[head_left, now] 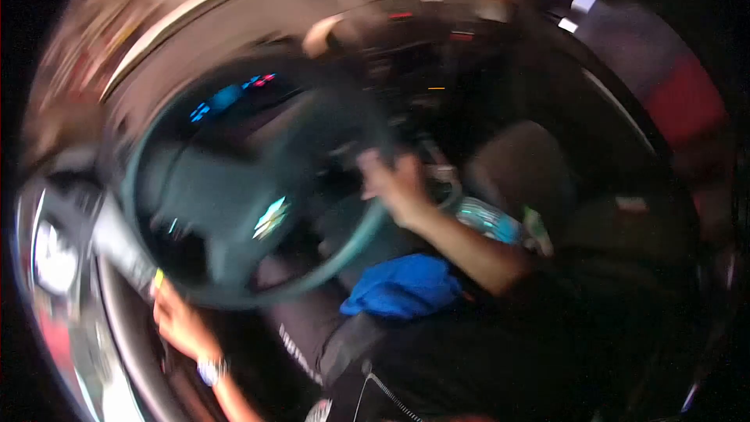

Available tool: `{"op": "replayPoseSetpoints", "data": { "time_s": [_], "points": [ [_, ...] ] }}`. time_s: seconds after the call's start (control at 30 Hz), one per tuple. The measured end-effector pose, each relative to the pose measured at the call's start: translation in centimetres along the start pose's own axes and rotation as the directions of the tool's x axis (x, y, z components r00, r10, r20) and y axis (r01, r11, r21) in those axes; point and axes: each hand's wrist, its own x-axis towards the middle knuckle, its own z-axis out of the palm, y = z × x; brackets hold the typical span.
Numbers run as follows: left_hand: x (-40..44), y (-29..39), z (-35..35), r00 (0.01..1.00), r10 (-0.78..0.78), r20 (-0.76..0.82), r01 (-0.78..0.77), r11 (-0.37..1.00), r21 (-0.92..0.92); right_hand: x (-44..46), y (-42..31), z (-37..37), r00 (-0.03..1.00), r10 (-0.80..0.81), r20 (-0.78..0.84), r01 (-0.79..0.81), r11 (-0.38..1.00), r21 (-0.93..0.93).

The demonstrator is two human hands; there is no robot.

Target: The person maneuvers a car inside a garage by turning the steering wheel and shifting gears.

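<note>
My right hand (397,186) is at the right side of the dark steering wheel (355,241), its fingers bent over the rim and smeared by motion. A gold emblem (271,219) marks the wheel's hub. Low on the left, by the door, my left hand (183,324) has its fingers closed around something I cannot make out. A small yellow-green spot shows at its fingertips, below a blurred pale grey shape (123,244). On that wrist is a metal watch (211,371). A bright blue cloth (405,285) lies by my lap, below my right forearm.
Behind the wheel glows an instrument display (228,96). A clear plastic bottle (488,219) lies right of my right forearm, beside the passenger seat (522,160). The side mirror (55,254) is outside on the left. Another person in grey and red (687,101) appears at the far right.
</note>
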Motion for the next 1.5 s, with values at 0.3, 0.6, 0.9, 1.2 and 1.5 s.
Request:
{"op": "replayPoseSetpoints", "data": {
  "time_s": [0.3,0.6,0.9,1.2,1.5],
  "points": [
    [1.3,-0.2,1.2,0.956,0.126,0.263,-0.201,0.939,0.279,-1.7,1.8,0.0,0.989,-0.138,0.053,0.133,0.986,0.096],
    [2.8,-4.9,10.6,0.927,0.186,0.326,-0.287,0.911,0.297,-0.7,3.2,0.3,0.949,-0.315,-0.026,0.316,0.949,0.001],
    [3.8,-2.3,2.1,0.715,0.173,0.677,-0.489,0.816,0.308,-1.0,3.0,-0.2,0.929,-0.369,-0.036,0.367,0.929,-0.042],
    [4.0,-7.8,11.3,0.691,0.289,0.662,-0.613,0.720,0.325,-0.4,3.7,0.6,0.927,-0.371,-0.051,0.371,0.929,0.001],
    [6.9,-6.6,5.9,0.827,0.226,0.515,-0.302,0.951,0.067,2.5,-0.2,-0.5,0.815,-0.576,0.069,0.577,0.817,0.002]
  ]
}}
